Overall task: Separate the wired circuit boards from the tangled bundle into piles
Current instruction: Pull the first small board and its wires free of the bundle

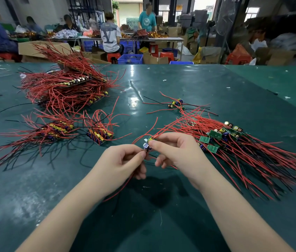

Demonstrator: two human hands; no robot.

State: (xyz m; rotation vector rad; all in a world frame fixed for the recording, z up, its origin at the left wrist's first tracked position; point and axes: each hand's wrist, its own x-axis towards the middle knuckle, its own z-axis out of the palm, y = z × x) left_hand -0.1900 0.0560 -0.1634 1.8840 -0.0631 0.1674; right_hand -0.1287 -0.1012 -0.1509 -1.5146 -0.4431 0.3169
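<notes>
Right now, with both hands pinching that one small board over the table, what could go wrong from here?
1. The held board has red wires trailing into the pile on the right; pulling may drag neighbouring boards along and disturb the pile.
2. The left hand and right hand pinch it only at the fingertips, so a snagged wire might tug it loose.
3. The small group of boards behind lies close to that pile; swinging wires could mix them.

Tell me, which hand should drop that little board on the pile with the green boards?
Probably the right hand: it already pinches the board, and the green-board pile lies just beside it. The left hand is farther away.
</notes>
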